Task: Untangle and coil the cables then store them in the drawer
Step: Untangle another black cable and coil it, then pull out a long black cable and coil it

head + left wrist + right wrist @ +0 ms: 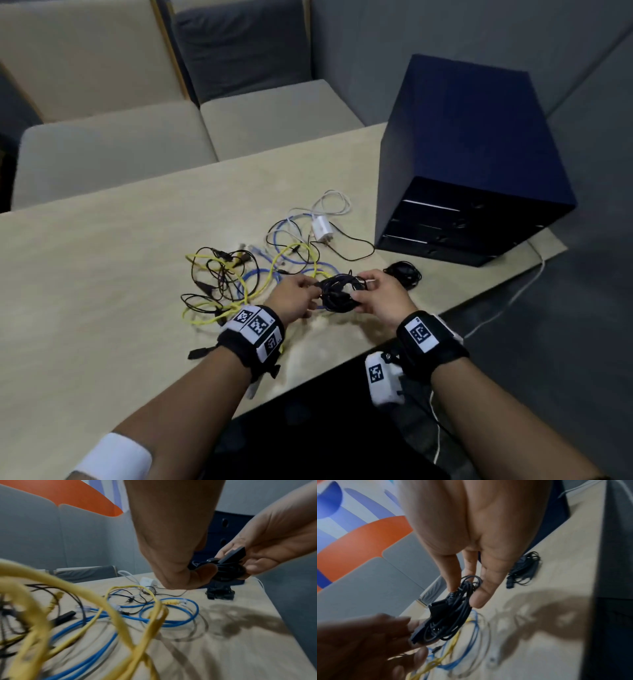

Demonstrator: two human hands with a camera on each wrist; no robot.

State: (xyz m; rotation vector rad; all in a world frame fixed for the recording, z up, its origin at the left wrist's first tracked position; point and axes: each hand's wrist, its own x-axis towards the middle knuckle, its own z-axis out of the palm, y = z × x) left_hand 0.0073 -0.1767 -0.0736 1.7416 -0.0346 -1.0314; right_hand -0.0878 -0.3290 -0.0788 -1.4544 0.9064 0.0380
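A coiled black cable (339, 294) hangs just above the table, held from both sides. My left hand (308, 291) pinches its left end, where a flat black plug (419, 632) shows. My right hand (364, 291) pinches the right side of the same black coil (462, 601) between thumb and fingers. Beneath and to the left lies a tangle: yellow cable (212, 317), blue cable (260, 274) and thin black leads (219, 274). A second black coil (404, 272) rests on the table to the right. The dark blue drawer cabinet (469, 161) stands at the back right with its drawers closed.
A white charger (322, 228) with a white cable (334, 202) lies behind the tangle. A thin white cord (513, 294) hangs off the table's right edge. Beige seats (113, 154) stand beyond the far edge. The table's near edge (308, 383) runs just under my wrists.
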